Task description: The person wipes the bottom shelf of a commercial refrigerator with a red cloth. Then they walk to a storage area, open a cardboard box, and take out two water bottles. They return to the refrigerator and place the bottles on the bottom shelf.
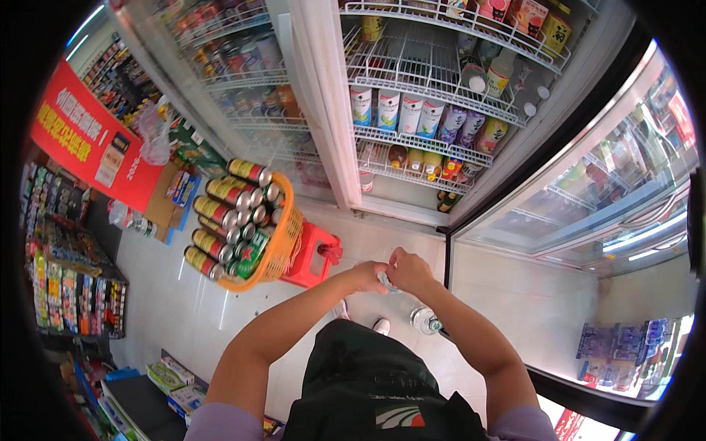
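Observation:
In the middle of the head view my left hand (368, 277) closes around a small clear object (386, 281), perhaps the neck of a bottle; most of it is hidden by my fingers. My right hand (408, 271) meets it from the other side, its fingertips pinched at the top of that object; whether they grip a cap I cannot tell. Below and to the right a large clear plastic bottle (423, 320) stands on the floor. At the left an orange plastic basket (285, 242) full of drink cans (212, 214) rests on a red plastic stool (310, 254).
Ahead is an upright drinks fridge with white wire shelves (419, 136) of cartons and bottles. Its glass door (595, 182) is swung out at the right. Store shelves (77, 303) and a cardboard box (162, 193) are at the left; boxed goods (171, 380) lie at the lower left.

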The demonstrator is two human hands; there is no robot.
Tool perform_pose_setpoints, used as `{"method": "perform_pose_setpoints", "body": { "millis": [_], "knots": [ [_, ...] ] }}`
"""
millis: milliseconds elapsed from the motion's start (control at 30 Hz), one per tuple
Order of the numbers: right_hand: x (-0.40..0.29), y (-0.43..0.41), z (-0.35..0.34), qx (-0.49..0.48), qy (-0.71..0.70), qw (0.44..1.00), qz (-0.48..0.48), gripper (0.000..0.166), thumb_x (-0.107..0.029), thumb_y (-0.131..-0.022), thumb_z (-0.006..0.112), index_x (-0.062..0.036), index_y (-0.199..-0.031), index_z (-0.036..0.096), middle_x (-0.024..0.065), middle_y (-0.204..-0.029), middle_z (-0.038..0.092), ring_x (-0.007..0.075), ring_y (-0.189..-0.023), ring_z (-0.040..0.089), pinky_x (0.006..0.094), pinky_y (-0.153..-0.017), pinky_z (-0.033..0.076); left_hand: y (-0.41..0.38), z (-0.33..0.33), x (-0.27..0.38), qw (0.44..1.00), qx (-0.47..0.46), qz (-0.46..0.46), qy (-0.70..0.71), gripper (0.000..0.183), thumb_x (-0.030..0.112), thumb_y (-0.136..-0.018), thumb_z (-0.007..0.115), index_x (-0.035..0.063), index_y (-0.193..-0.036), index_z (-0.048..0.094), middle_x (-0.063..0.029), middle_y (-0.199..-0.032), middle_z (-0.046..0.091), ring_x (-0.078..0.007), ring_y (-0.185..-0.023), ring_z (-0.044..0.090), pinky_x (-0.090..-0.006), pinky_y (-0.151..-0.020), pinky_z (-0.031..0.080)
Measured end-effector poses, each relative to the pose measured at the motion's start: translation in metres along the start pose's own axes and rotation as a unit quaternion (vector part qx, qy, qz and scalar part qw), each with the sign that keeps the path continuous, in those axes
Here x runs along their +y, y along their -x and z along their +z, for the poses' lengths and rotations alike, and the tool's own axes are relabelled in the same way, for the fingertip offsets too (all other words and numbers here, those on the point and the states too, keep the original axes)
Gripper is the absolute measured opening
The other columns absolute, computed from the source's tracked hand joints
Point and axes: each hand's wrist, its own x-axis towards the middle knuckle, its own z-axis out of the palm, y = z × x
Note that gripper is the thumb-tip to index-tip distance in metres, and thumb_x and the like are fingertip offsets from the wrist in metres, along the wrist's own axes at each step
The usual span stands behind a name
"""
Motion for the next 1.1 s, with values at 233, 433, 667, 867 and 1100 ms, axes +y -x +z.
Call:
{"method": "perform_pose_setpoints", "body": {
  "millis": [233,433,667,867,1100],
  "knots": [
    [0.022,-0.089,-0.004,0.091,-0.098,0.982,0.131,0.037,-0.018,-0.079,0.055,-0.0075,-0.113,0.042,0.0160,-0.075,0.065,0.0344,-0.079,0.064,0.0444,-0.074,0.049,-0.103,-0.045,-0.012,0.996,-0.092,-0.010,0.008,0.034,0.006,-0.056,0.066,0.0095,-0.090,0.063,-0.0064,-0.074,0.061,-0.0195,-0.070,0.056,-0.0326,-0.064,0.045],
    [0.077,-0.160,0.028,0.064,-0.163,0.982,0.070,0.029,-0.012,-0.079,0.055,-0.0082,-0.107,0.048,0.0134,-0.073,0.065,0.0320,-0.074,0.064,0.0412,-0.068,0.050,-0.168,-0.053,-0.052,0.994,-0.093,-0.004,0.052,0.024,0.005,-0.057,0.067,0.0075,-0.077,0.054,-0.0023,-0.067,0.050,-0.0137,-0.063,0.046,-0.0297,-0.056,0.037],
    [0.202,-0.235,0.094,0.184,-0.206,0.958,-0.069,0.035,-0.008,-0.073,0.063,-0.0091,-0.107,0.053,0.0112,-0.100,0.062,0.0283,-0.091,0.061,0.0371,-0.078,0.050,-0.276,-0.045,-0.120,0.996,0.018,-0.048,0.066,0.021,0.007,-0.060,0.065,0.0063,-0.080,0.063,-0.0090,-0.071,0.061,-0.0180,-0.066,0.058,-0.0307,-0.060,0.045],
    [0.280,-0.302,0.194,0.080,-0.186,0.975,-0.091,0.070,-0.013,-0.066,0.072,-0.0150,-0.129,0.040,0.0109,-0.134,0.043,0.0332,-0.121,0.043,0.0402,-0.099,0.040,-0.340,-0.039,-0.182,0.996,0.056,-0.062,0.044,0.019,0.008,-0.063,0.065,0.0046,-0.081,0.061,-0.0022,-0.063,0.045,-0.0126,-0.059,0.044,-0.0296,-0.052,0.035],
    [0.323,-0.408,0.282,0.161,-0.173,0.964,-0.123,0.083,-0.022,-0.059,0.082,-0.0165,-0.130,0.038,0.0103,-0.134,0.043,0.0331,-0.117,0.047,0.0412,-0.094,0.044,-0.394,-0.030,-0.257,0.990,0.118,0.035,0.063,0.016,0.004,-0.065,0.061,0.0047,-0.081,0.058,-0.0006,-0.067,0.044,-0.0102,-0.060,0.041,-0.0262,-0.054,0.034]
  ]
}}
